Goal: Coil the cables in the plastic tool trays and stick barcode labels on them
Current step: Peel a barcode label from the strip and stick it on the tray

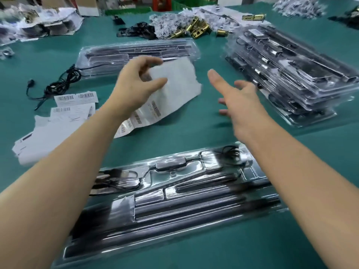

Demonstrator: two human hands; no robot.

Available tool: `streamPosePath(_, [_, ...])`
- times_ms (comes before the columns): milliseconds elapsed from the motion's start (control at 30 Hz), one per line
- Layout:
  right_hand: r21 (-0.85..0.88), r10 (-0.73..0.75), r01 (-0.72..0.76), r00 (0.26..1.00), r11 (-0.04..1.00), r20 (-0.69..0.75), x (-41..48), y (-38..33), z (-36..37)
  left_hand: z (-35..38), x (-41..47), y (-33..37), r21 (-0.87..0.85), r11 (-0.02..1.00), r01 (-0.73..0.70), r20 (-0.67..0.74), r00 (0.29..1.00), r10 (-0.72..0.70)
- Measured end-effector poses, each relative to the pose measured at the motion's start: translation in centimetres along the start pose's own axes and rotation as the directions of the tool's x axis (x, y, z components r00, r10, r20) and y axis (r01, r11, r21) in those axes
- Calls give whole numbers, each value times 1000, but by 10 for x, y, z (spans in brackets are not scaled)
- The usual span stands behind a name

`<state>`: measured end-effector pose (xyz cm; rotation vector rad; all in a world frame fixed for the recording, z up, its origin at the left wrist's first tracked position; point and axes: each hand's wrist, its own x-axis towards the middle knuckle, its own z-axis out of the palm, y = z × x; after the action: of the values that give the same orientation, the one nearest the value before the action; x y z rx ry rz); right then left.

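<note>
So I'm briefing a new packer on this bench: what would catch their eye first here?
First the left hand, holding a white label sheet mid-table, with the open right hand beside it. Then the clear tool tray nearest the viewer, and the tray stack at the right.

Left hand point(136, 82) pinching label sheet point(178, 84), right hand point(240, 102) spread, plastic tray point(174, 174) beneath

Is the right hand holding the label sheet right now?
No, the right hand is open and empty above the table; it is the left hand that pinches the label sheet.
</note>
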<state>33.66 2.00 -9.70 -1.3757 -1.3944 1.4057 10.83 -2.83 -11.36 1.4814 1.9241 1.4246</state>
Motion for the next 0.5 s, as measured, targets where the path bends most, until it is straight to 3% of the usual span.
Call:
streamPosePath(67, [166,99,-122,985,979,140,1,-5,12,-10,-1,4,-169,986,3,-113,993,-22])
streamPosePath(133, [234,67,-140,953,962,294,-3,-7,27,-16,-2,11,-325,945,-20,-177,983,-40])
streamPosePath(200, [269,23,-159,893,950,449,-10,-6,43,-18,-6,16,-352,935,-46,-195,981,-26])
streamPosePath(267, [292,-15,-152,866,944,500,-17,-7,59,-16,-11,20,-274,960,-54,-156,988,11])
streamPosePath(367, [392,-42,-121,923,912,383,-22,-4,73,-21,-15,22,38,998,-47,-106,993,51])
streamPosePath(433, [442,-32,-120,946,889,322,-21,0,74,-34,-18,23,276,959,-59,-137,986,100])
streamPosePath(500, [473,-22,-127,955,872,296,-21,3,75,-44,-27,28,368,924,-101,-113,982,153])
